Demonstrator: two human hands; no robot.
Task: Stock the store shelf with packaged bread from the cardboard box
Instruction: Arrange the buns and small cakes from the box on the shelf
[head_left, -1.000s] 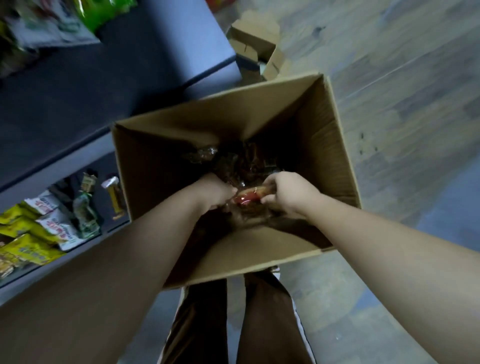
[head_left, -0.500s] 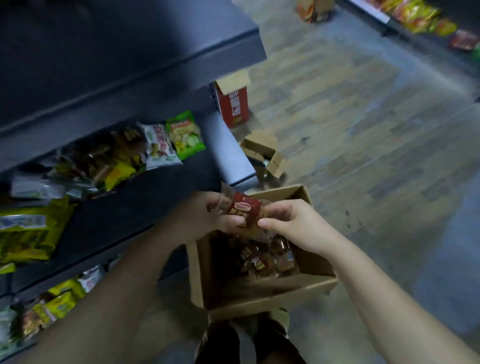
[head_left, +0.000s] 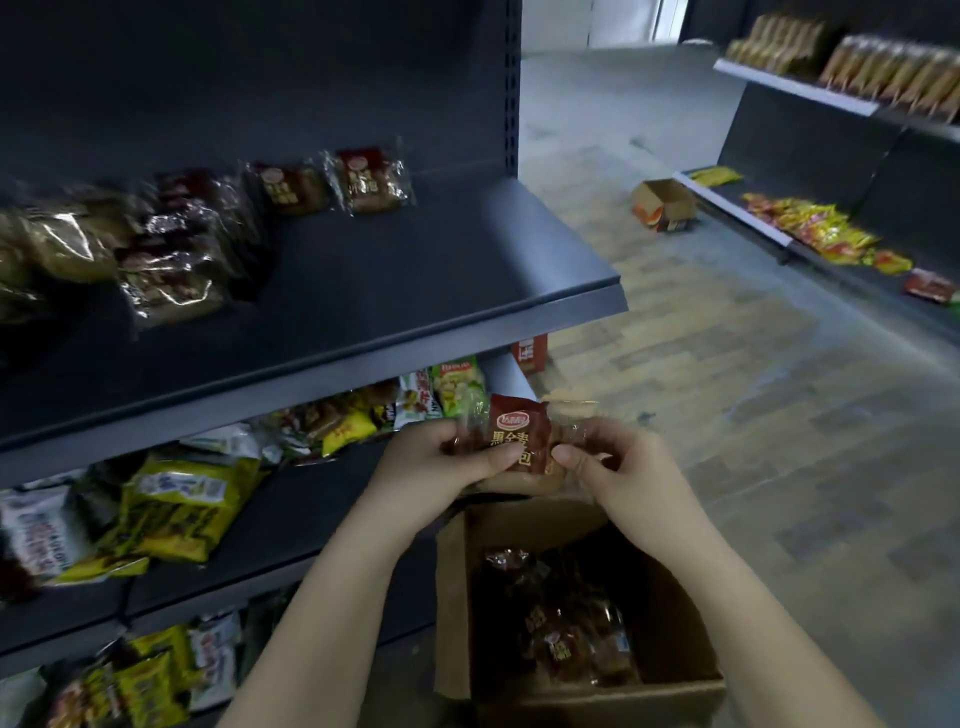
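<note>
Now both hands (head_left: 524, 462) grip bread pkg (head_left: 519, 434) above box (head_left: 582, 696).

The left hand (head_left: 441, 467) and the right hand (head_left: 618, 467) hold one bread packet (head_left: 519, 439) between them, each at its own side, just above the far rim of the cardboard box (head_left: 454, 597). The box stands on the floor (head_left: 727, 389) by the right end of the shelving, with more packets (head_left: 571, 639) inside. Up and to the left, bread packs (head_left: 371, 179) lie along the back of the upper shelf (head_left: 415, 291). Snack bags (head_left: 182, 499) lie on the shelf below. Across the aisle, a small box (head_left: 665, 205) sits on the floor beside another rack (head_left: 795, 88).
</note>
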